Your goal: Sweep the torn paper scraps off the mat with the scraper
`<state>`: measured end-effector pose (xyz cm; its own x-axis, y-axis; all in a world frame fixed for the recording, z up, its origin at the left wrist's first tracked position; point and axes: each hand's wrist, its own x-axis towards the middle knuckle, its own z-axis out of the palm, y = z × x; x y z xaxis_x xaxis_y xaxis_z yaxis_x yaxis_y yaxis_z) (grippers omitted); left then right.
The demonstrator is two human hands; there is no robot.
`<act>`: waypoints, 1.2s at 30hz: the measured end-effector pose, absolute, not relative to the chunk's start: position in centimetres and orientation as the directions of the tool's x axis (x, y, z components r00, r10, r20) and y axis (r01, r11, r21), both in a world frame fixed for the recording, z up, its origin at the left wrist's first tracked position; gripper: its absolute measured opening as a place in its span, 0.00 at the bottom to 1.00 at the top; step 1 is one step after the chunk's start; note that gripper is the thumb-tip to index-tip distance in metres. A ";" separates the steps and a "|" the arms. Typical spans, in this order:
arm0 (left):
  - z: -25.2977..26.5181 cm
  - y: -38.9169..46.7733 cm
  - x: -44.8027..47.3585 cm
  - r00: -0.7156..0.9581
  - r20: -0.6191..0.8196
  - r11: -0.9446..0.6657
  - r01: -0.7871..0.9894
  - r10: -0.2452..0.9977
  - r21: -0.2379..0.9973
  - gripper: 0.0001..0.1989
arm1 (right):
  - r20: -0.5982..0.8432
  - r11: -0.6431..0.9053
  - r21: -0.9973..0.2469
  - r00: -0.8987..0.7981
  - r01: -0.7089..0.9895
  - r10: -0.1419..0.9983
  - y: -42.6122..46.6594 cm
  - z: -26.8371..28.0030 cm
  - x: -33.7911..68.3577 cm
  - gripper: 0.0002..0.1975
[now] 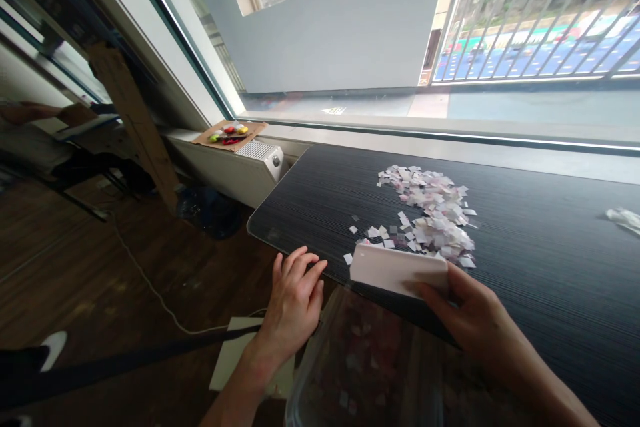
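My right hand (467,303) grips a flat white rectangular piece (395,268), like a card or small box, by its right end. It stands on its long edge near the front of the black tabletop (310,193), against a spread of small white paper squares (435,207). Fingers spread and holding nothing, my left hand (297,287) rests at the table's front edge, left of the white piece. Below that edge is a clear plastic bin (320,367) with some paper pieces in its dim inside.
A crumpled white tissue-like thing (623,219) lies at the table's right. Colourful small items sit on cardboard (205,138) over a radiator (260,163) by the window. A blue water bottle (207,210) and a cable (150,283) are on the floor; a person (35,140) sits far left.
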<state>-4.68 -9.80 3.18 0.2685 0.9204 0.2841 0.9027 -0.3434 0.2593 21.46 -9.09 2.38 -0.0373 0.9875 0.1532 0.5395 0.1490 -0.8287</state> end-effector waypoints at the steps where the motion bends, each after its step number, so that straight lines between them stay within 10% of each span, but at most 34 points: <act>1: 3.1 -9.8 -4.7 0.268 0.283 -0.343 0.902 0.921 0.261 0.16 | 0.143 0.139 -0.836 -0.034 0.531 0.989 -9.1 2.3 21.6 0.09; 36: 3.4 -9.6 -4.4 0.293 0.283 -0.367 0.893 0.913 0.259 0.17 | 0.037 0.031 -0.880 0.004 0.475 0.999 -11.1 1.9 24.6 0.13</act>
<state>-4.36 -9.57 3.38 0.2929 0.9132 0.2834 0.8934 -0.3670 0.2591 24.59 -11.07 1.91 0.0037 0.9993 0.0369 0.4748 0.0307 -0.8795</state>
